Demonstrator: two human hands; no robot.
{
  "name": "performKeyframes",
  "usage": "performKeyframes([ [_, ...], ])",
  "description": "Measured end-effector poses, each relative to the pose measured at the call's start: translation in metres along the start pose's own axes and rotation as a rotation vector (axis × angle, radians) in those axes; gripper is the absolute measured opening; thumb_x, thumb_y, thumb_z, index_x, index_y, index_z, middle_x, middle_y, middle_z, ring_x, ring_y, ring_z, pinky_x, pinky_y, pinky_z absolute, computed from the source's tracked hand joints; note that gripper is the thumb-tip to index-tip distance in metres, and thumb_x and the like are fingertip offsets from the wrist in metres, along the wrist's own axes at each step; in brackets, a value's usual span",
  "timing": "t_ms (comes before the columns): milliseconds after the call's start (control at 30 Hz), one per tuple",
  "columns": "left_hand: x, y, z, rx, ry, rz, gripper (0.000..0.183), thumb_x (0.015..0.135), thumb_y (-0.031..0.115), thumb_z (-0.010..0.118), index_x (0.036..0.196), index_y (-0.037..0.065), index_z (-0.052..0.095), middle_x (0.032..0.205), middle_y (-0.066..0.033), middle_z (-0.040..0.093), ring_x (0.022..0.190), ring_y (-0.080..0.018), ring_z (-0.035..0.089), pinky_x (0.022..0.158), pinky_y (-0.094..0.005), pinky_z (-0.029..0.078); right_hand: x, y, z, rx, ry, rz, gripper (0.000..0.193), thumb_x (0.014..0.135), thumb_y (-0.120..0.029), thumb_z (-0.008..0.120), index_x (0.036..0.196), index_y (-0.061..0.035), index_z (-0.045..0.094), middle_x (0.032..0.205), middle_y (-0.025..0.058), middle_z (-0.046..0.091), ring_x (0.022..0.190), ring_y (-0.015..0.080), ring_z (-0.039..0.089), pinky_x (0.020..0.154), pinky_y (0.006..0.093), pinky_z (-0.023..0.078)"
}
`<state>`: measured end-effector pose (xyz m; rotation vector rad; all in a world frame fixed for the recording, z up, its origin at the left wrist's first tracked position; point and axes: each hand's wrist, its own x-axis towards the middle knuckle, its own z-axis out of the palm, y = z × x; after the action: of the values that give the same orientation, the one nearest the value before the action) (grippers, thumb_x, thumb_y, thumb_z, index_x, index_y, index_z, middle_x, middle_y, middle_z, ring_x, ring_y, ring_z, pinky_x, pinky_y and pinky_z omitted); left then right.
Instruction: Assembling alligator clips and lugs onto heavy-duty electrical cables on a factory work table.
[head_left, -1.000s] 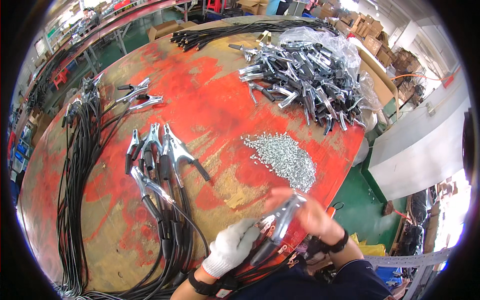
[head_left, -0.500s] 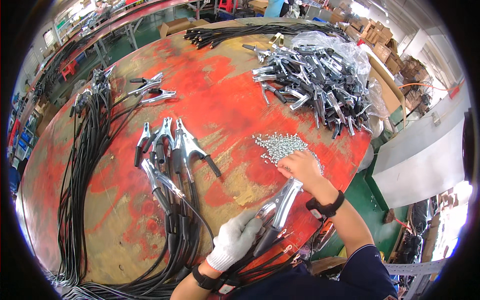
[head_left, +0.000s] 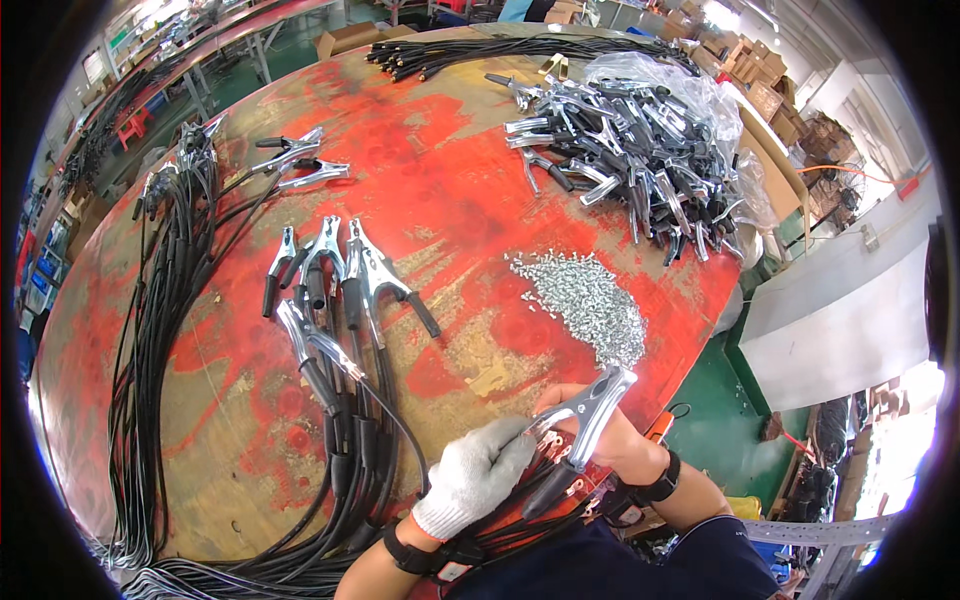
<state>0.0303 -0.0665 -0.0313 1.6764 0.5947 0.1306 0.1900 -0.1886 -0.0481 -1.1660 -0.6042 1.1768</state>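
Observation:
My left hand (head_left: pixel 478 470), in a white knit glove, is closed around a silver metal spring clamp (head_left: pixel 596 412) with a black handle grip, its jaws pointing up and to the right. My bare right hand (head_left: pixel 622 440) is behind that clamp, its fingers bent against the clamp's far side. The clamp partly covers those fingers, and whatever they pinch is hidden. Just beyond lies a heap of small silver screws (head_left: pixel 590 300). Copper cable lugs (head_left: pixel 556 444) on black cables show beneath the held clamp.
On the red, worn table (head_left: pixel 440 190), several clamps joined to black cables (head_left: pixel 345 440) lie left of my hands. Another cable bundle (head_left: pixel 165 330) runs along the left side. A large pile of loose clamps (head_left: pixel 640 160) is at the far right, and more cables (head_left: pixel 500 52) lie along the back.
My right hand has left the screw heap and come back toward me to the clamp. The held clamp has shifted slightly right, still in my left hand.

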Motion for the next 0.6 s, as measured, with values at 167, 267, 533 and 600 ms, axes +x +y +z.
performKeyframes([
  [167,-0.001,0.001,0.002,0.019,-0.009,0.007,0.026,0.092,0.019,0.057,0.111,0.004,0.064,0.078,-0.0068,0.069,0.064,-0.0119,0.063,0.062,-0.0275,0.050,-0.001,0.004,-0.023,-0.025,-0.243,-0.056,0.025,0.088,-0.012,0.066,0.109,0.0012,0.062,0.102,0.0107,0.064,0.087,0.0146,0.062,0.072,0.0300,0.049],
  [267,-0.003,0.011,0.005,0.111,0.105,0.110,0.027,0.090,0.018,0.058,0.114,0.007,0.062,0.077,-0.0091,0.069,0.061,-0.0190,0.065,0.059,-0.0301,0.051,-0.016,0.015,-0.029,0.110,-0.006,0.038,0.025,0.091,-0.012,0.061,0.106,0.0068,0.061,0.103,0.0133,0.064,0.093,0.0190,0.062,0.080,0.0326,0.049],
  [533,0.000,0.001,0.007,-0.006,0.217,0.147,0.020,0.090,0.007,0.053,0.107,0.003,0.061,0.067,-0.0082,0.064,0.048,-0.0178,0.060,0.048,-0.0300,0.048,-0.028,-0.022,-0.037,-1.041,0.135,-0.189,0.023,0.090,-0.019,0.063,0.111,-0.0092,0.066,0.104,0.0117,0.066,0.096,0.0282,0.064,0.083,0.0361,0.050],
  [600,0.006,0.004,0.007,-0.278,0.226,0.010,0.020,0.095,0.012,0.049,0.112,0.003,0.056,0.072,-0.0072,0.064,0.046,-0.0121,0.056,0.041,-0.0268,0.044,-0.037,-0.017,-0.074,-1.315,0.436,-0.275,0.017,0.084,-0.017,0.068,0.100,-0.0113,0.070,0.095,0.0076,0.065,0.087,0.0276,0.064,0.077,0.0365,0.052],
])
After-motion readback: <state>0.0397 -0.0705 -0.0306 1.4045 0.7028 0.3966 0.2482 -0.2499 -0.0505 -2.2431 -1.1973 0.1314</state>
